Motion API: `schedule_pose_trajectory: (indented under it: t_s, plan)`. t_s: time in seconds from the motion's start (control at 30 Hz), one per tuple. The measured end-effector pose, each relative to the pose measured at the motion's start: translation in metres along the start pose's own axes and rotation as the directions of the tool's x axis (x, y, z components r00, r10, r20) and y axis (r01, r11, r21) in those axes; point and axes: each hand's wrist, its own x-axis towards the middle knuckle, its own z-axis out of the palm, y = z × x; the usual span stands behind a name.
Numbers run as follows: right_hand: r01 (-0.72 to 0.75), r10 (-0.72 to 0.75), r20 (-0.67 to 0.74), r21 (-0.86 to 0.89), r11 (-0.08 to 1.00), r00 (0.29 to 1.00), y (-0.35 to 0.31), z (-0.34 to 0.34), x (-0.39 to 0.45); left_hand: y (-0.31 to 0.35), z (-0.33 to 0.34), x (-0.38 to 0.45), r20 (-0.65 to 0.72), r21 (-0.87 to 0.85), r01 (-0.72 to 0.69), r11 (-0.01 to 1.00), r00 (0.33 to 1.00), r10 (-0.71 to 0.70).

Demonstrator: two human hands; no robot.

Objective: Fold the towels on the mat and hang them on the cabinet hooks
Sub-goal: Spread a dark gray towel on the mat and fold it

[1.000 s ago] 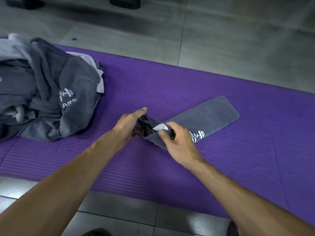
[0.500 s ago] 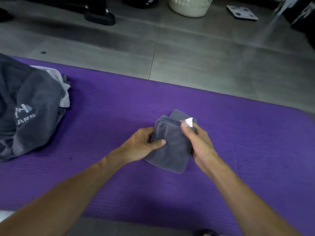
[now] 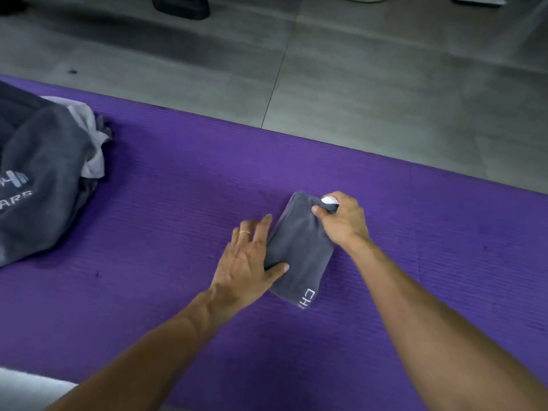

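So the folded towel (image 3: 299,250) is lying on the purple mat (image 3: 178,203), a bit right of center in the frame, small grey bundle with white letters on its near end. Left hand (image 3: 249,259) is flat and relaxed, fingers straight on the mat along the towel's left edge, thumb pressing down on top of the cloth (there's a thin ring on one finger). Right hand (image 3: 341,218) is at the towel's far corner, thumb and fingers pinching it right where the little white tag (image 3: 328,200) pokes out. Both forearms come in from the bottom of the frame.

Over at the left edge there's the pile (image 3: 44,179) of loose grey towels sitting on the mat, one with a white dumbbell logo, plus a paler bit of cloth on its right side. Grey tiled floor (image 3: 355,84) fills the upper part of the frame.
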Motion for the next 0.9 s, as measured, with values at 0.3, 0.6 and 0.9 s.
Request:
schedule_pose_trajectory:
  t_s: [0.3,0.6,0.9]
  plan:
    - [0.261,-0.343,-0.073,-0.507,0.822,0.937,0.006,-0.007,-0.001,-0.018,0.028,-0.008,0.16,0.252,-0.625,0.739,0.78,0.605]
    - [0.766,-0.49,0.595,-0.561,0.314,0.637,0.048,-0.008,0.006,-0.031,0.043,-0.02,0.104,0.205,-0.582,0.787,0.813,0.573]
    - [0.829,-0.697,0.498,-0.495,0.26,0.516,0.04,-0.008,-0.025,-0.026,0.047,-0.024,0.068,0.188,-0.534,0.824,0.844,0.531]
